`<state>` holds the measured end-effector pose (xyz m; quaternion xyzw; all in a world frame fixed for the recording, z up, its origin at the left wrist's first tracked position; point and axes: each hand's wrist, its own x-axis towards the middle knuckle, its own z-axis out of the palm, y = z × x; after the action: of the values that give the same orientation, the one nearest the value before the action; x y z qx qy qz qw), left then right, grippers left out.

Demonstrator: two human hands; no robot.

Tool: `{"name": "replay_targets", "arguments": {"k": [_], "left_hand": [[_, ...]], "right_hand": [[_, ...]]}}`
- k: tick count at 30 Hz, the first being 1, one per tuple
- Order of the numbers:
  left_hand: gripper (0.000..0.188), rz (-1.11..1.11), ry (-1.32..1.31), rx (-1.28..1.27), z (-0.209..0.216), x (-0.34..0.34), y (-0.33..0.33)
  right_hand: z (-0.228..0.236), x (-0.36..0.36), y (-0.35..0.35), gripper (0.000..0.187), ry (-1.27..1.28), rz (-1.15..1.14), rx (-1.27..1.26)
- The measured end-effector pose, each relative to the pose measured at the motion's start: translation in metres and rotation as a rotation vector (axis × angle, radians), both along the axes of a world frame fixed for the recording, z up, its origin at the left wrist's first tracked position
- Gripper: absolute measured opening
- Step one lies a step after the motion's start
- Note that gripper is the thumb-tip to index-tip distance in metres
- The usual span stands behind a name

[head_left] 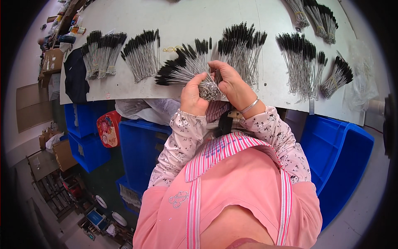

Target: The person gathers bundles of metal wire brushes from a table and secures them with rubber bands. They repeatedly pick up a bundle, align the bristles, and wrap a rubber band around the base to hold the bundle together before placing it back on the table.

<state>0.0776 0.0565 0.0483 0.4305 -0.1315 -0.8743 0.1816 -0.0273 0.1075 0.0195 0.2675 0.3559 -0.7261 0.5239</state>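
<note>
Left hand (193,96): closed around the wire ends of a bundle of small brushes (186,66), gripping it from the left side, just above the near table edge.
Right hand (232,85): fingers curled over the same bundle from the right, thumb pressing on the gathered wire ends; silver bracelet (249,106) on the wrist.
Bundle of small brushes: held between both hands, wire stems pinched together at the bottom, black bristle tips fanned out up and to the left over the table.
White table (199,16): covered with more brush groups, one pile (141,52) to the left, another pile (244,45) just behind the hands, further pile (300,62) to the right.
Yellow rubber band (172,48): lying flat on the table, near the fanned tips.
Blue bins (340,153): under the table, on both sides of the person.
</note>
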Motion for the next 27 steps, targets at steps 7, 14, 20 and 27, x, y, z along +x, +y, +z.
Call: {"name": "replay_targets", "arguments": {"k": [7,14,20,27], "left_hand": [[0.018,-0.031,-0.018,-0.038,-0.007,0.004,-0.001],[0.011,-0.007,-0.148,-0.137,-0.011,0.001,0.007],[0.012,-0.008,-0.165,-0.114,-0.014,0.005,0.002],[0.011,0.038,-0.119,-0.128,-0.003,0.005,0.010]], "right_hand": [[0.001,0.003,0.002,0.012,0.124,0.075,0.005],[-0.011,0.005,0.000,0.012,0.101,0.102,0.077],[-0.006,0.006,0.000,0.013,0.100,0.109,0.050],[-0.001,0.008,0.003,0.012,0.117,0.116,0.050]]}}
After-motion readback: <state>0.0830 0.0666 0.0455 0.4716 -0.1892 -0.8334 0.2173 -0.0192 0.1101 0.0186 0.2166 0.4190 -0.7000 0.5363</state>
